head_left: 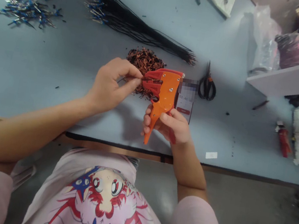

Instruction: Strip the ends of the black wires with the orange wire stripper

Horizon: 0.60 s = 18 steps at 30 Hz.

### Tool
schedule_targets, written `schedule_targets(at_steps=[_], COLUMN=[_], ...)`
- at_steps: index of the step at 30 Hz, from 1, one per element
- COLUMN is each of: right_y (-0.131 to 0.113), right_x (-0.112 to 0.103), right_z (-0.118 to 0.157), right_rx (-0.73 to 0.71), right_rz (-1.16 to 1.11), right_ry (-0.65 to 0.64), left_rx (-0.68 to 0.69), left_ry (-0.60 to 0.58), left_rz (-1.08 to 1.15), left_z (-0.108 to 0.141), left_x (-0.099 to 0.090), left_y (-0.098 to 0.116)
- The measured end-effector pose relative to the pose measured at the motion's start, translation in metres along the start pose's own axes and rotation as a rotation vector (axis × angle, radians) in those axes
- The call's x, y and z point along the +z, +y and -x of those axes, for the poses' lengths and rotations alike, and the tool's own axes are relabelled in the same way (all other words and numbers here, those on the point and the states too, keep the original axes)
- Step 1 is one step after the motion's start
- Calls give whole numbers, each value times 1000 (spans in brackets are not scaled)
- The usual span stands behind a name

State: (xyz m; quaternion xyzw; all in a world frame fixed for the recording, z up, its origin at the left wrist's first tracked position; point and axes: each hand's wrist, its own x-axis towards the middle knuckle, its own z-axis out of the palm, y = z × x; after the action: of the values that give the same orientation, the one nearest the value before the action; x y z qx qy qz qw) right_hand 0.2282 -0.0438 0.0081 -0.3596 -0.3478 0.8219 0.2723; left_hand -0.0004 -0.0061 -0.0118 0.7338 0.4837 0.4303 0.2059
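Blue workbench [64, 38], white shelf [293, 78] beyond; left hand [111, 85] pinching wire [146, 79], right hand [168, 126] clenching orange wire strippers [166, 92].

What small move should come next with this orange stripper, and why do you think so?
Probably squeeze the stripper with the right hand, because the left hand seems to hold a thin wire between the stripper's open jaws.

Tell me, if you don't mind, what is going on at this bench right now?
A person grips an orange wire stripper in their right hand, while their left hand pinches a wire end at its red jaws. Beneath the tool lies a pile of copper-coloured wire scraps. Beyond it lies a bundle of black wires with blue-tipped ends, and a phone and black-handled scissors sit to the right.
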Motion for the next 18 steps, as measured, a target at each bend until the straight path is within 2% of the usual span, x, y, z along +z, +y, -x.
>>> schedule_targets(at_steps=[6, 18], right_y=[0, 3], right_x=[1, 7], right_z=[0, -5], right_rx=[-9, -6], right_rz=[57, 68], right_ry=[62, 72], left_rx=[-3, -8], left_ry=[5, -9], left_rz=[-17, -12], left_z=[-1, -1], left_x=[0, 0], left_y=[1, 1])
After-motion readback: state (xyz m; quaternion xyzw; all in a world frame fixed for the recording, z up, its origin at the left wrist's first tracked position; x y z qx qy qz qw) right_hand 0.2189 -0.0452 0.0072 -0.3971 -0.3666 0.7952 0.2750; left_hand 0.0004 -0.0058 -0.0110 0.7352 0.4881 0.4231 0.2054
